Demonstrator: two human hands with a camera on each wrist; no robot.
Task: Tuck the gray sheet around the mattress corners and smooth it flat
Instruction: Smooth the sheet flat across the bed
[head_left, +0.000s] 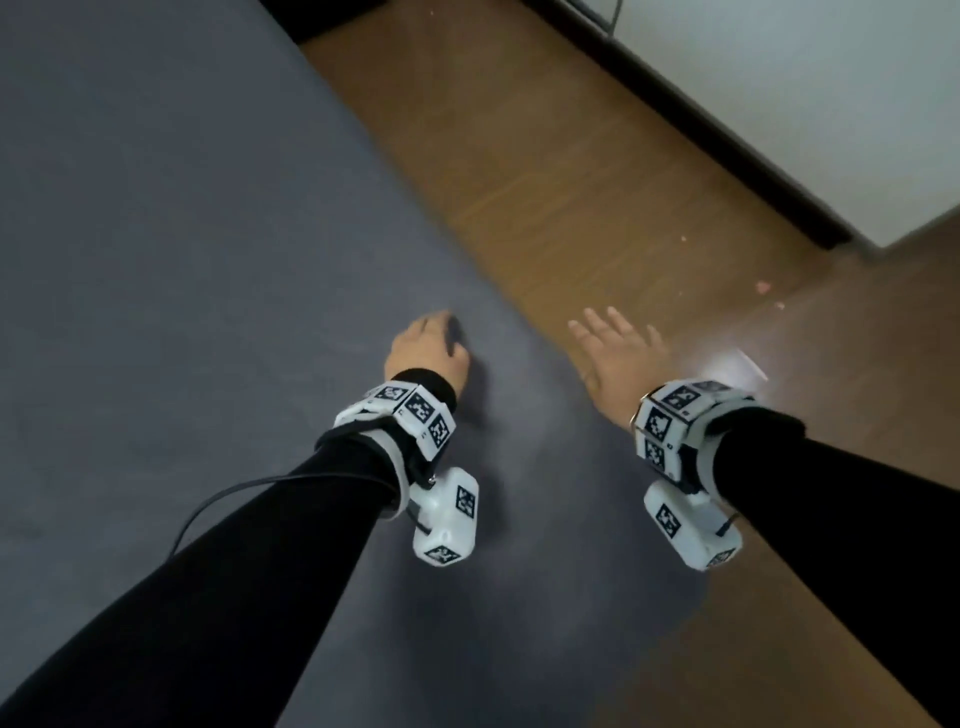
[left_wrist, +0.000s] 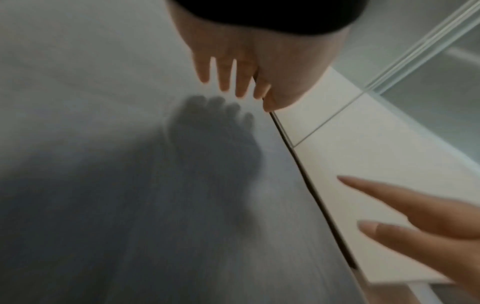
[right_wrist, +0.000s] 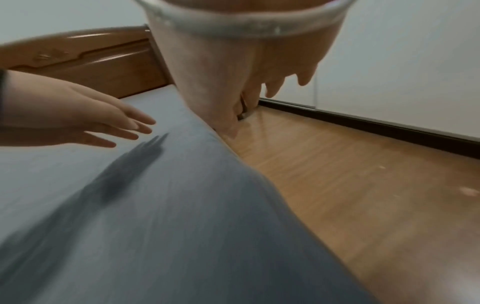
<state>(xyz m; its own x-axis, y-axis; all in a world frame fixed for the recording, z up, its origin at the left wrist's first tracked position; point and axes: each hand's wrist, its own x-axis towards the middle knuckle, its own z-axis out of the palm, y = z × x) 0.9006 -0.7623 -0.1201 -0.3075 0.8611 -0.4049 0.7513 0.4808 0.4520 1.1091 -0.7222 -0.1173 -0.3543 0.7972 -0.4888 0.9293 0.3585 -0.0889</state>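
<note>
The gray sheet (head_left: 182, 260) lies smooth over the mattress, filling the left of the head view and dropping over its right side edge. My left hand (head_left: 426, 348) hovers just above the sheet near that edge, fingers (left_wrist: 228, 78) straight, and casts a shadow on the cloth (left_wrist: 207, 144). My right hand (head_left: 618, 343) is held flat with spread fingers out past the mattress edge, above the floor, and holds nothing. The right wrist view shows the left hand (right_wrist: 116, 123) over the sheet (right_wrist: 155, 205), apart from it. Neither hand grips the fabric.
Wooden floor (head_left: 597, 182) runs along the bed's right side, with small bits of debris (head_left: 762, 287) on it. A white wall or cabinet with a dark baseboard (head_left: 727, 130) borders the floor. A wooden headboard (right_wrist: 78, 59) stands at the far end of the mattress.
</note>
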